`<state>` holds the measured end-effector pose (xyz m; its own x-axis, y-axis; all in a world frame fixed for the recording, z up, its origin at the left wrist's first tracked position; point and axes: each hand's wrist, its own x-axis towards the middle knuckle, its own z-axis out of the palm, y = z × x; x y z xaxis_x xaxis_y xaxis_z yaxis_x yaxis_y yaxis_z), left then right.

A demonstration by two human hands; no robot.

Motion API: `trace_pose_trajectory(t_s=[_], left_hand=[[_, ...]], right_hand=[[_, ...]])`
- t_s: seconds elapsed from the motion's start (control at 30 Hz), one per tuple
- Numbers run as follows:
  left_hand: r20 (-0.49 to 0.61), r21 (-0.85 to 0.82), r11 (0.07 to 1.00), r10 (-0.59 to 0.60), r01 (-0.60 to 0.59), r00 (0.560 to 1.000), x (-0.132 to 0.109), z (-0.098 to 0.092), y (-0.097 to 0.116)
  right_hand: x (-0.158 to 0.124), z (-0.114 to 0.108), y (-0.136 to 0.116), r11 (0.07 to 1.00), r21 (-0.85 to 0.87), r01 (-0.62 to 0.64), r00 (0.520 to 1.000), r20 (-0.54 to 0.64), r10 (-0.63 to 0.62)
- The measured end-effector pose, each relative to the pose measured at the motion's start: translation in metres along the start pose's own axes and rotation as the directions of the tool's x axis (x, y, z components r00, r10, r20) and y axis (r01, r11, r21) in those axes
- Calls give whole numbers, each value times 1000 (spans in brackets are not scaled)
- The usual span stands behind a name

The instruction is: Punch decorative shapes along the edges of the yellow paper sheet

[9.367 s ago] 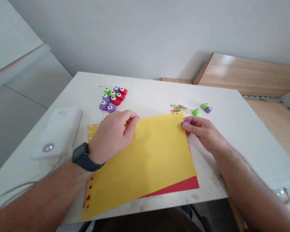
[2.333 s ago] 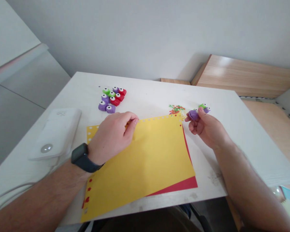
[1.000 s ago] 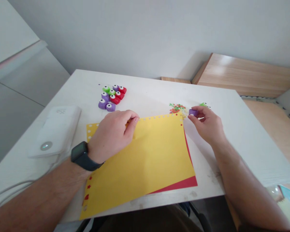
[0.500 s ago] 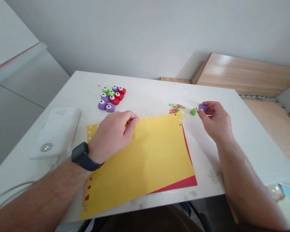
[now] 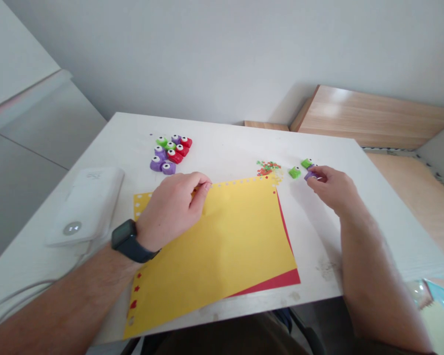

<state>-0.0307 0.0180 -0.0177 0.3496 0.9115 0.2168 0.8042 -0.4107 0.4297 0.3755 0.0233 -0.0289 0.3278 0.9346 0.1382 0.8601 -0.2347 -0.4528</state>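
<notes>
One purple punch [image 5: 310, 175], in right grip [image 5: 333, 189]

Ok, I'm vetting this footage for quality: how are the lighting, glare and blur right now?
Head view: soft, diffuse light; pale glare on the wooden panel; faint shadow on the white table near the right hand; wide-angle stretching toward the edges; fine detail soft, so the paper scraps run together.

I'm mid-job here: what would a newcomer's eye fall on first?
Probably the big yellow sheet, holes along its left and far edges, lying over a red sheet near the front of the table. Next, the cluster of purple, green and red punches beyond its far left part. Towards the right, the right hand holds a purple punch beside two green punches.
</notes>
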Motion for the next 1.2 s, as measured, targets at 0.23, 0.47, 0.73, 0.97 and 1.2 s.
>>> trace_pose_trajectory(t_s=[0.23,0.47,0.73,0.97,1.2], left_hand=[[4,-4,1000,10,-9,1000,0,0,-1],[4,-6,1000,19,-19,1000,0,1,-1],[10,-32,999,41,-41,999,-1,4,-3],[10,-49,997,62,-61,998,-2,5,0],[19,-45,996,75,-74,997,-2,7,1]], right_hand=[[2,10,2,980,-170,108,991,93,-93],[-1,13,-5,979,-168,113,986,-101,-131],[-17,17,-36,966,32,257,888,-403,-223],[-36,27,-102,868,187,461,886,-158,-436],[-41,42,-221,722,274,635,697,200,-689]])
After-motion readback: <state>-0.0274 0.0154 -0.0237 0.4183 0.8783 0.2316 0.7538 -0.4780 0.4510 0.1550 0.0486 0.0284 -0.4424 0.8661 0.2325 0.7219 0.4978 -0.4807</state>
